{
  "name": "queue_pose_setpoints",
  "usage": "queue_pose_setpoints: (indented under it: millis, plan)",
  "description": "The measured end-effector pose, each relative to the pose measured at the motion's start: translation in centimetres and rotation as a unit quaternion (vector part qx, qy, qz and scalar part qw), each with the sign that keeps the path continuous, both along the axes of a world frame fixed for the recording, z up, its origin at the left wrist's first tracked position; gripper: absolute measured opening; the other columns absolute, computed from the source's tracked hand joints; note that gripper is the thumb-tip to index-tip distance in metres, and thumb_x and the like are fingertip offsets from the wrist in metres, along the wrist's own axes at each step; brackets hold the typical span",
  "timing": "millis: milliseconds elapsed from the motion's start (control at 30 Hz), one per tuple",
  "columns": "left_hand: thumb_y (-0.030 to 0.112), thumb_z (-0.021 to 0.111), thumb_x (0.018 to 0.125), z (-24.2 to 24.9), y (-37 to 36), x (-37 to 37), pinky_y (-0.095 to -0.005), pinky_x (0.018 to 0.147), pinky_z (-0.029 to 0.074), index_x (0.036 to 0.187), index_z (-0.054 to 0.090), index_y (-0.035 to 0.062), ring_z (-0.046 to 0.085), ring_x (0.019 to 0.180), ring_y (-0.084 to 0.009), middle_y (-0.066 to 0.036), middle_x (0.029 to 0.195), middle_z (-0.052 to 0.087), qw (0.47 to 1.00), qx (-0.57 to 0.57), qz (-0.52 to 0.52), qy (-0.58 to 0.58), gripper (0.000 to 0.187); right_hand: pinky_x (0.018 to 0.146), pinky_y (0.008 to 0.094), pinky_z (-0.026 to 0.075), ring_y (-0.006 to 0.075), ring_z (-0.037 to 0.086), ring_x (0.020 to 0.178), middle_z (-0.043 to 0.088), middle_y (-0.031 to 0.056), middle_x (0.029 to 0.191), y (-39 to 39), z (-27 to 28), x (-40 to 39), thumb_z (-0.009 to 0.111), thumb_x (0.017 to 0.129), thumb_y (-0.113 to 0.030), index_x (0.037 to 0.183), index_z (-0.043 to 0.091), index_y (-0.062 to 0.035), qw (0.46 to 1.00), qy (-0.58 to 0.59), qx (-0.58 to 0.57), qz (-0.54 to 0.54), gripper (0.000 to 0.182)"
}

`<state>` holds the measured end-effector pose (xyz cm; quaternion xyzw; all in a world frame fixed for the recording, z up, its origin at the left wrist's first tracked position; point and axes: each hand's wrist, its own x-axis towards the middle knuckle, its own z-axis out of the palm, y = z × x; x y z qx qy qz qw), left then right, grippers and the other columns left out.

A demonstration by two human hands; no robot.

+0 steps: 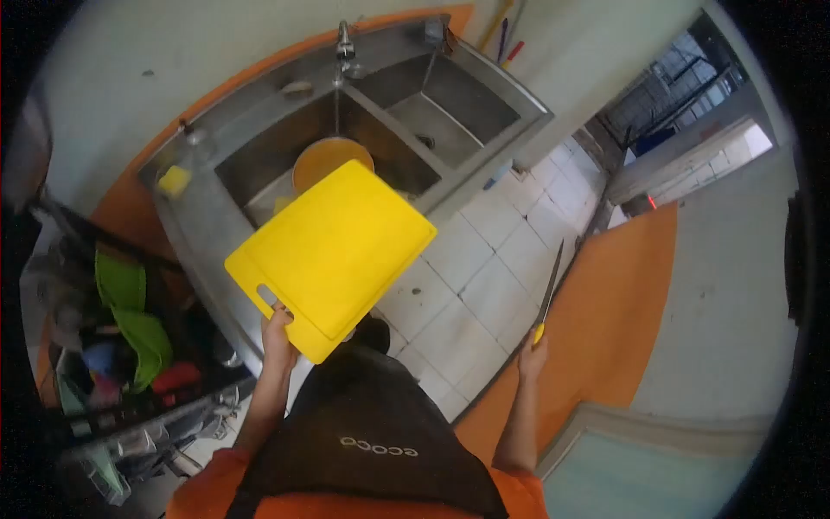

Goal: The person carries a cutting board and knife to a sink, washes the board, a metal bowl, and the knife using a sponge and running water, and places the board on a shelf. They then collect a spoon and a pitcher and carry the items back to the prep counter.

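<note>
Yellow cutting board [339,246] in the left hand [277,333], knife [552,281] in the right hand [533,353]

At far left, a dark rack [164,412] holds a jumble of things, bright green pieces [138,342] among them. Next comes the steel worktop [188,216], with a yellow sponge [174,181] near its left end. The left hand's grip is clamped on the cutting board at its handle end, beside the slot. The board is held up, tilted, in front of the left basin [281,136], hiding part of a round orange-brown vessel [327,157] in there. A faucet [344,43] stands behind, and the right basin [484,104] lies beyond the divider. Below, the person wears a dark apron [372,424] over orange sleeves. Pale floor tiles [484,216] spread to the right. There the right hand's grip is closed around the knife's yellow handle, well apart from the board, blade pointing forward, near the wall's orange band [592,329]. A doorway [692,95] opens at upper right.
</note>
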<state>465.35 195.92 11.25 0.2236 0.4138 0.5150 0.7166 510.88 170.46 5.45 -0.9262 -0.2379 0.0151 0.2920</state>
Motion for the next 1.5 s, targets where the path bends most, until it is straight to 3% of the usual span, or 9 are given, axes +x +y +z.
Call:
queue_pose_setpoints:
  millis: [367,600,833,933,1133,1233,1333,1433,1500]
  plan:
    - [0.022,0.051,0.098,-1.0,9.4,6.8,-0.0329,0.082,0.051,0.121,0.054,-0.0015,0.064,0.093,-0.0206,-0.01,0.109,0.063,0.947,-0.109,0.289,0.091,0.033,0.074,0.0472,0.048,0.0439,0.062,0.082,0.063,0.0264,0.087,45.0,2.2,8.6,0.055,0.095,-0.026,0.108,0.053,0.0017,0.959,0.057,0.075,0.267,0.03]
    - [0.023,0.053,0.097,0.2,8.4,15.4,-0.0319,0.082,0.052,0.122,0.052,-0.0011,0.063,0.094,-0.0198,-0.01,0.108,0.062,0.888,-0.14,0.424,0.109,0.034,0.084,0.0496,0.048,0.0443,0.062,0.095,0.062,0.0296,0.097,67.6,-8.9,14.6,0.054,0.094,-0.032,0.104,0.053,0.0059,0.927,0.067,-0.121,0.349,0.039]
    - [0.032,0.042,0.099,2.6,8.7,25.5,-0.0398,0.094,0.051,0.132,0.048,-0.0015,0.061,0.111,-0.0295,-0.016,0.125,0.059,0.863,-0.162,0.477,0.045,0.047,0.095,0.0478,0.046,0.0434,0.056,0.111,0.05,0.0296,0.124,73.3,-31.6,21.3,0.058,0.092,-0.029,0.127,0.037,0.0042,0.868,0.045,-0.299,0.394,0.053]
    - [0.028,0.043,0.088,3.5,10.0,28.3,-0.0427,0.096,0.049,0.132,0.048,0.0006,0.059,0.114,-0.0313,-0.016,0.127,0.058,0.824,-0.219,0.521,0.051,0.051,0.098,0.0461,0.045,0.0426,0.052,0.117,0.039,0.0284,0.137,72.3,-27.2,17.7,0.064,0.089,-0.022,0.133,0.028,0.0008,0.822,0.085,-0.395,0.4,0.061]
    - [0.023,0.043,0.083,5.1,13.9,31.9,-0.0423,0.094,0.05,0.13,0.049,0.0008,0.06,0.111,-0.031,-0.017,0.125,0.058,0.802,-0.225,0.539,0.124,0.052,0.095,0.0435,0.048,0.0382,0.061,0.105,0.061,0.0204,0.116,71.1,-32.8,17.3,0.067,0.085,-0.014,0.118,0.055,-0.0016,0.857,0.108,-0.339,0.374,0.037]
    - [0.021,0.044,0.083,4.7,15.0,32.6,-0.0415,0.094,0.051,0.13,0.049,0.0,0.061,0.11,-0.0308,-0.017,0.124,0.059,0.794,-0.232,0.545,0.138,0.051,0.092,0.0441,0.05,0.0343,0.064,0.103,0.068,0.0167,0.107,69.8,-42.8,20.1,0.069,0.082,-0.011,0.105,0.065,-0.0021,0.758,0.04,-0.413,0.502,0.025]
    - [0.022,0.045,0.085,4.1,15.9,33.1,-0.0404,0.093,0.052,0.13,0.049,-0.0009,0.062,0.109,-0.0303,-0.018,0.123,0.059,0.771,-0.275,0.555,0.147,0.05,0.078,0.043,0.054,0.041,0.067,0.088,0.067,0.0233,0.103,70.8,-39.2,19.4,0.067,0.083,-0.023,0.105,0.064,0.0031,0.78,0.096,-0.356,0.506,0.034]
    - [0.022,0.045,0.088,3.1,15.6,33.2,-0.0392,0.091,0.053,0.129,0.049,-0.0021,0.062,0.108,-0.029,-0.018,0.122,0.06,0.773,-0.278,0.556,0.123,0.048,0.09,0.0434,0.049,0.0407,0.061,0.105,0.063,0.025,0.113,77.0,-30.7,16.3,0.069,0.082,-0.016,0.113,0.059,0.0062,0.849,0.137,-0.329,0.39,0.039]
    - [0.021,0.045,0.089,2.7,15.5,33.6,-0.038,0.09,0.053,0.128,0.05,-0.0032,0.063,0.107,-0.028,-0.018,0.121,0.06,0.785,-0.261,0.549,0.116,0.046,0.101,0.0444,0.041,0.0395,0.051,0.123,0.056,0.0266,0.127,82.9,-25.3,13.1,0.067,0.084,-0.008,0.123,0.052,0.0072,0.912,0.122,-0.085,0.383,0.045]
